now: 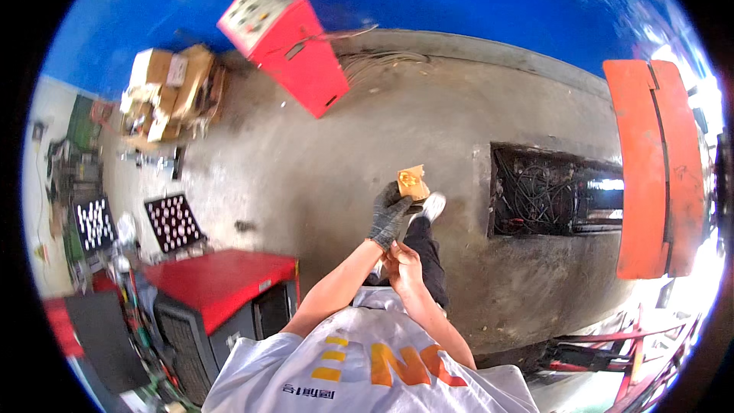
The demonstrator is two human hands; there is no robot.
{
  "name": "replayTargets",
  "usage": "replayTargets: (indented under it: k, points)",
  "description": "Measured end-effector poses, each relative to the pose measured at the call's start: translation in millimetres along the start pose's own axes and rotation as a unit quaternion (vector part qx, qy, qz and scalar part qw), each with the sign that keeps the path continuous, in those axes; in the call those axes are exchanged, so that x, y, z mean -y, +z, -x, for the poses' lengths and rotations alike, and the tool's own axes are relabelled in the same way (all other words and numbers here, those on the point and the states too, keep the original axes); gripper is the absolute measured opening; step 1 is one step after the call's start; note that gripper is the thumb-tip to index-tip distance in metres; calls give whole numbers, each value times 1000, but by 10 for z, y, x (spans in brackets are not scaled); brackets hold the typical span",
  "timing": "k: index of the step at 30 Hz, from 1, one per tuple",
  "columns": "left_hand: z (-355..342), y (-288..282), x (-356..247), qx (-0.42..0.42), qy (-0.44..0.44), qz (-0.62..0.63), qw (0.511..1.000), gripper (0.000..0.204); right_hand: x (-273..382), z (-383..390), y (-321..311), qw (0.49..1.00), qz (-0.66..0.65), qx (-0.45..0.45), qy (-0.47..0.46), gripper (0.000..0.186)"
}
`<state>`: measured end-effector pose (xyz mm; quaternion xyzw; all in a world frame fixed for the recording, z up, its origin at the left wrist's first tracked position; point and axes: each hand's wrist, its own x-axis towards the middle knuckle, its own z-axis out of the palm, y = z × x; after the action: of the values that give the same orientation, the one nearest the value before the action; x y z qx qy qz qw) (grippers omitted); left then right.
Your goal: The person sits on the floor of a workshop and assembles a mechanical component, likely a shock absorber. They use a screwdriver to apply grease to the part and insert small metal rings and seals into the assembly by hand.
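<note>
My left hand (388, 213), in a dark grey glove, grips a small tan cardboard packet (413, 182) with yellowish contents that I cannot make out, held out over the floor. My bare right hand (401, 264) is just below it, fingers curled at the cuff of the left glove (380, 239) by the wrist. My dark-trousered leg and white shoe (433, 206) show behind my hands.
A red cabinet (311, 69) and piled cardboard boxes (176, 80) stand by the blue wall. At lower left are a red-topped workbench (222, 275) and black-and-white panels (174, 222). A floor pit with cables (527, 187) lies beside orange ramp plates (638, 168); red metalwork sits lower right.
</note>
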<state>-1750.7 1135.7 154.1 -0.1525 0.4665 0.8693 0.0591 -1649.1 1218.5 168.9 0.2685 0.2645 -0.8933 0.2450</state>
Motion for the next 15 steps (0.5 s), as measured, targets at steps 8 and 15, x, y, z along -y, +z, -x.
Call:
replayTargets:
  k: [8,15]
  points:
    - [-2307,1196,-229,6,84,-189,978,34,1974,-1686,234,993,-83,36,79,36]
    - [-4539,1291,-556,-45,148,-231,961,36,4671,-2541,711,960,-231,152,-43,73]
